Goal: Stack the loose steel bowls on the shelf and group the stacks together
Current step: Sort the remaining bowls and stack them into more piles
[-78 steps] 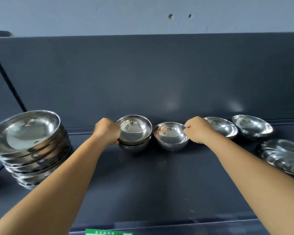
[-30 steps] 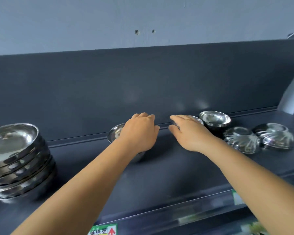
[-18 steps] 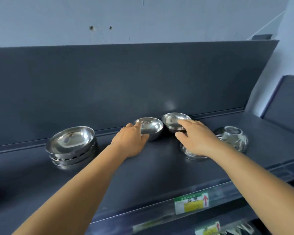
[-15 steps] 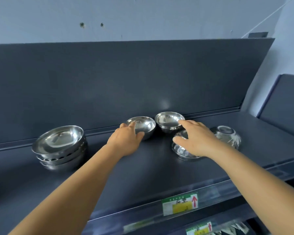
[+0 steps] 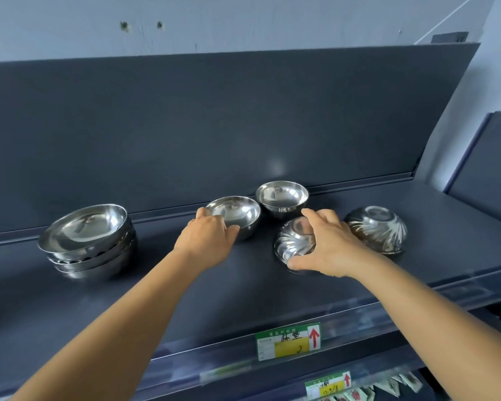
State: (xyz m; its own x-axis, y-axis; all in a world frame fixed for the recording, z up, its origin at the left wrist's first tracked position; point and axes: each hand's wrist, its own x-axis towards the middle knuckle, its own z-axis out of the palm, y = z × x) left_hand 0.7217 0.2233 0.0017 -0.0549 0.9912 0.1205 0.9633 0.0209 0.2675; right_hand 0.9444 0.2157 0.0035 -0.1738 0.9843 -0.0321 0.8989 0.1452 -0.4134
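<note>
A stack of wide steel bowls (image 5: 87,241) stands at the left of the dark shelf (image 5: 243,285). My left hand (image 5: 207,237) grips the near rim of a small upright steel bowl (image 5: 237,215). Behind it to the right stands a second small upright bowl (image 5: 282,196). My right hand (image 5: 327,246) lies over a fluted steel bowl (image 5: 294,244) turned upside down, thumb and fingers around its side. Another upside-down fluted bowl (image 5: 376,233) sits just to its right.
The shelf's dark back panel (image 5: 214,125) rises right behind the bowls. A price label (image 5: 288,341) sits on the shelf's front rail, with another label and small packets on the shelf below. A second dark panel stands at the far right.
My view swung right, away from the wide stack. My left hand closed on the small bowl's rim, and my right hand came down from the back bowl onto the upside-down fluted bowl.
</note>
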